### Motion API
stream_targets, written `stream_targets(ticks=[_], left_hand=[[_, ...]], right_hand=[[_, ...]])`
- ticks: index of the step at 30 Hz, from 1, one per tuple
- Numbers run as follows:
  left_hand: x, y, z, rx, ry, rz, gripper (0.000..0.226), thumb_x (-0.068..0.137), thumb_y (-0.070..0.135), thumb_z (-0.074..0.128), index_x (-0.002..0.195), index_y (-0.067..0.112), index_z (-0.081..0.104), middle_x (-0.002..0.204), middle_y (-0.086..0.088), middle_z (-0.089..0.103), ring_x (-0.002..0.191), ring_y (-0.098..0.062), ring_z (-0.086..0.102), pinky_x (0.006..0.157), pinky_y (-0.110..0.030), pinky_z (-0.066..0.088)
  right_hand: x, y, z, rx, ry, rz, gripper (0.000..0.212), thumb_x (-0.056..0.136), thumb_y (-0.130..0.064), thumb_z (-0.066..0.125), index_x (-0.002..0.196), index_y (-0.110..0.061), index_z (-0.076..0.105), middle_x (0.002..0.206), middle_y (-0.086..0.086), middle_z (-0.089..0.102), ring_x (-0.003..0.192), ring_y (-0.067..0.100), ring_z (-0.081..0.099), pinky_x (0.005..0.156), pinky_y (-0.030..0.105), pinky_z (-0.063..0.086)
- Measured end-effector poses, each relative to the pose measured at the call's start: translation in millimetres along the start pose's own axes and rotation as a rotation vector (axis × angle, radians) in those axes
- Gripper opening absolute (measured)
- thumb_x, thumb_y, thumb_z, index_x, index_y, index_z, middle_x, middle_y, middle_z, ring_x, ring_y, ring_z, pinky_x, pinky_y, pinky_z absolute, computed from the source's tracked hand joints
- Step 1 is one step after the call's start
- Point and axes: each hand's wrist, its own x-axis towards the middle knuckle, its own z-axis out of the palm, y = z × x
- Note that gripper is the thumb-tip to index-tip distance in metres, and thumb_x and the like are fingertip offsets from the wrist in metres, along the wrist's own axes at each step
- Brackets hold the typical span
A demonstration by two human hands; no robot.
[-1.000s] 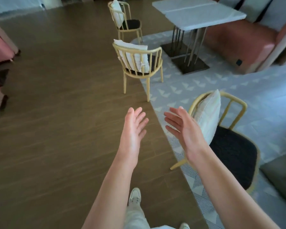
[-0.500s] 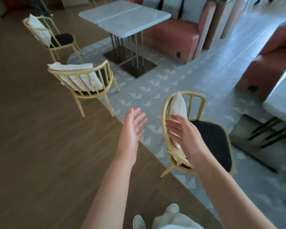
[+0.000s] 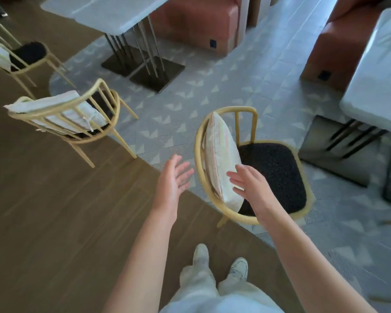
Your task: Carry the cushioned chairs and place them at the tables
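A yellow-framed chair [image 3: 278,170] with a black seat and a pale cushion [image 3: 220,154] against its back stands just ahead of me on the patterned carpet. My left hand [image 3: 172,179] hovers open to the left of its curved back, holding nothing. My right hand [image 3: 248,184] is open over the cushion's lower edge and the seat; whether it touches the cushion is unclear. A second matching chair [image 3: 70,118] stands at the left, a third chair [image 3: 16,57] at the far left. One white table [image 3: 113,12] is at the top, another white table [image 3: 379,84] at the right.
Dark metal table bases [image 3: 145,68] sit on the carpet beyond the chairs. Red-brown upholstered benches [image 3: 199,26] line the far side. Wood floor [image 3: 43,211] stretches to the left. My shoes [image 3: 219,265] stand at the carpet's edge.
The view has swung right and down, and the nearest chair has come closer. Both hands have moved toward its back, the right one now over the cushion and seat.
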Motion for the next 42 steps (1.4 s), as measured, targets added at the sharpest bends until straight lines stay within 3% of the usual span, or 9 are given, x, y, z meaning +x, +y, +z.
stream_targets(ticks=[5,10,16,18,20,23,28,33,42], left_hand=[[54.1,-31.4,28.4,0.173,-0.123,-0.086,0.027,0.104,0.054,0.041,0.118,0.038,0.057,0.123,0.008,0.066,0.109,-0.009,0.067,0.103,-0.042,0.049],[100.9,-64.8,39.4,0.386,-0.230,-0.133,0.037,0.106,0.049,0.041,0.133,0.027,0.051,0.135,0.003,0.056,0.122,-0.018,0.055,0.109,-0.045,0.042],[151.6,-88.2,35.2,0.567,-0.206,-0.113,0.039,0.103,0.031,0.055,0.136,0.011,0.050,0.130,-0.011,0.057,0.117,-0.026,0.058,0.093,-0.034,0.042],[170.6,-91.6,34.7,0.634,-0.190,-0.070,0.038,0.100,0.026,0.059,0.133,0.011,0.050,0.130,-0.015,0.055,0.112,-0.029,0.060,0.094,-0.039,0.047],[186.9,-92.2,34.8,0.641,-0.190,-0.083,0.040,0.099,0.024,0.061,0.135,0.012,0.048,0.129,-0.008,0.055,0.106,-0.024,0.060,0.088,-0.036,0.045],[203.7,-97.2,31.1,0.654,-0.187,-0.125,0.047,0.099,0.023,0.060,0.142,0.015,0.043,0.122,-0.001,0.059,0.092,-0.009,0.058,0.085,-0.032,0.040],[224.6,-107.0,27.2,0.574,-0.169,-0.246,0.040,0.100,0.022,0.058,0.138,0.016,0.047,0.114,-0.005,0.065,0.099,-0.025,0.067,0.093,-0.050,0.057],[230.5,-113.4,25.9,0.526,-0.159,-0.280,0.023,0.100,0.014,0.059,0.118,0.025,0.051,0.106,-0.003,0.069,0.090,-0.021,0.072,0.066,-0.034,0.062],[230.8,-111.0,26.8,0.483,-0.169,-0.331,0.031,0.099,0.011,0.062,0.123,0.025,0.049,0.110,-0.008,0.070,0.095,-0.026,0.074,0.064,-0.032,0.062]], right_hand=[[21.7,34.5,-33.9,-0.016,0.159,0.135,0.009,0.101,-0.040,0.050,0.104,-0.034,0.057,0.117,-0.004,0.065,0.111,0.012,0.059,0.099,0.037,0.048],[39.7,66.7,-47.9,0.073,0.373,0.312,0.021,0.102,-0.034,0.050,0.117,-0.019,0.054,0.116,0.002,0.064,0.109,0.017,0.060,0.095,0.036,0.051],[58.8,107.3,-51.6,0.262,0.604,0.493,0.021,0.101,-0.014,0.054,0.117,-0.003,0.061,0.127,0.021,0.063,0.119,0.035,0.061,0.104,0.044,0.049],[61.2,123.6,-47.9,0.339,0.690,0.555,0.012,0.100,-0.012,0.056,0.104,-0.003,0.062,0.106,0.014,0.066,0.101,0.026,0.063,0.097,0.040,0.051],[63.1,140.6,-44.1,0.386,0.781,0.600,0.016,0.097,-0.014,0.059,0.108,-0.002,0.062,0.090,0.009,0.062,0.088,0.021,0.060,0.099,0.046,0.053],[62.4,161.2,-37.6,0.479,0.856,0.637,0.023,0.095,-0.015,0.064,0.115,-0.004,0.060,0.108,0.013,0.066,0.103,0.025,0.065,0.093,0.041,0.057],[68.7,176.4,-29.7,0.744,0.757,0.652,0.018,0.095,-0.014,0.065,0.112,-0.011,0.059,0.119,0.012,0.066,0.113,0.027,0.063,0.094,0.043,0.054],[72.2,177.8,-27.7,0.921,0.700,0.613,0.018,0.097,-0.015,0.063,0.115,-0.014,0.063,0.116,0.012,0.068,0.105,0.025,0.066,0.075,0.041,0.055],[75.2,180.8,-21.6,1.062,0.674,0.626,0.035,0.102,-0.011,0.052,0.136,-0.013,0.058,0.121,0.018,0.064,0.110,0.029,0.063,0.080,0.047,0.056]])
